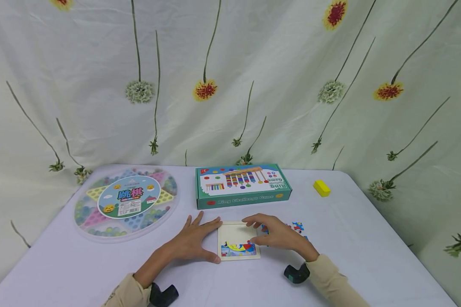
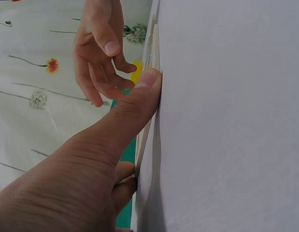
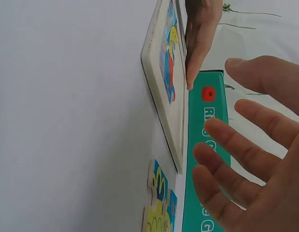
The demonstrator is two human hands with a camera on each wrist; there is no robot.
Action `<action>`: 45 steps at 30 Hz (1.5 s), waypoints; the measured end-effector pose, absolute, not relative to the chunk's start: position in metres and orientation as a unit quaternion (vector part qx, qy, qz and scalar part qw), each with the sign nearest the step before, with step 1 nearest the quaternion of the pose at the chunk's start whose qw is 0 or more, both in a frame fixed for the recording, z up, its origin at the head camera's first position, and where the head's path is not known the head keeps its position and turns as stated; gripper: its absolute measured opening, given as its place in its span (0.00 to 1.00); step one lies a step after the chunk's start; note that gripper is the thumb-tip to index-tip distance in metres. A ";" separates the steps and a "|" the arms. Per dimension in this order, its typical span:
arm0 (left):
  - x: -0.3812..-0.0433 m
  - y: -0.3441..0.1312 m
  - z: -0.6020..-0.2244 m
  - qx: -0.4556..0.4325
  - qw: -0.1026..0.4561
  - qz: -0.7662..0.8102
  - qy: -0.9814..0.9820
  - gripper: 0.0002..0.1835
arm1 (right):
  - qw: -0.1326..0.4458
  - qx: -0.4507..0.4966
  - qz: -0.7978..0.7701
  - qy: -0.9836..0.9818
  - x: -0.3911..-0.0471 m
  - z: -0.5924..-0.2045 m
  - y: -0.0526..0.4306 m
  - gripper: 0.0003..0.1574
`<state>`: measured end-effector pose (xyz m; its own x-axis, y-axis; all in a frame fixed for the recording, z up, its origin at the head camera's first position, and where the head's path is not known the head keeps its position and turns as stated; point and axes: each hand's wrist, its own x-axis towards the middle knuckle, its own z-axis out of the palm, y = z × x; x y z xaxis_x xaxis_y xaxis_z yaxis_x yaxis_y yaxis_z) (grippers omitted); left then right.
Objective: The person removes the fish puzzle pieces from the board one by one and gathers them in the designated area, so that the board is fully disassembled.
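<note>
A pale wooden puzzle tray (image 1: 237, 232) lies before me, a strip of colourful fitted pieces (image 1: 238, 249) along its near side. My left hand (image 1: 192, 241) holds the tray's left side, the thumb at the near corner and fingers at the far corner. In the left wrist view, the thumb (image 2: 147, 79) presses the tray's edge, with a shadow beneath it. Above the tray's right side hovers my right hand (image 1: 274, 232), fingers apart and loosely bent. The right wrist view shows nothing between these fingers (image 3: 241, 145). Loose puzzle pieces (image 1: 297, 227) lie right of the tray, partly hidden by that hand.
Behind the tray stands a green Ring Challenge Game box (image 1: 243, 187). A round Chinese checkers set (image 1: 128, 202) in clear packaging lies on the left. Toward the back right sits a yellow block (image 1: 322, 188). A flowered curtain (image 1: 230, 85) hangs behind the white-covered table (image 1: 369, 238).
</note>
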<state>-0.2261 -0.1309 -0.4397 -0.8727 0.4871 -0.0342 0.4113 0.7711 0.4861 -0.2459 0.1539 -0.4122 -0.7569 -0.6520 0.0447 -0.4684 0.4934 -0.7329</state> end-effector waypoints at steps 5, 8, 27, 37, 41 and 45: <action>-0.226 -0.131 -0.440 0.244 0.080 0.238 0.937 0.54 | 0.133 -0.345 -0.372 0.851 -0.246 -0.415 0.145 0.31; -0.226 -0.132 -0.439 0.246 0.079 0.238 0.936 0.54 | 0.143 -0.353 -0.367 0.849 -0.247 -0.416 0.139 0.31; -0.227 -0.133 -0.439 0.253 0.079 0.253 0.931 0.54 | 0.197 -0.380 -0.346 0.835 -0.251 -0.422 0.115 0.28; -0.226 -0.133 -0.440 0.255 0.073 0.254 0.930 0.54 | 0.200 -0.391 -0.333 0.834 -0.251 -0.421 0.111 0.21; -0.227 -0.133 -0.440 0.253 0.074 0.253 0.931 0.54 | 0.200 -0.391 -0.328 0.836 -0.251 -0.421 0.110 0.19; -0.227 -0.132 -0.440 0.251 0.076 0.253 0.931 0.54 | 0.201 -0.392 -0.325 0.837 -0.250 -0.421 0.110 0.18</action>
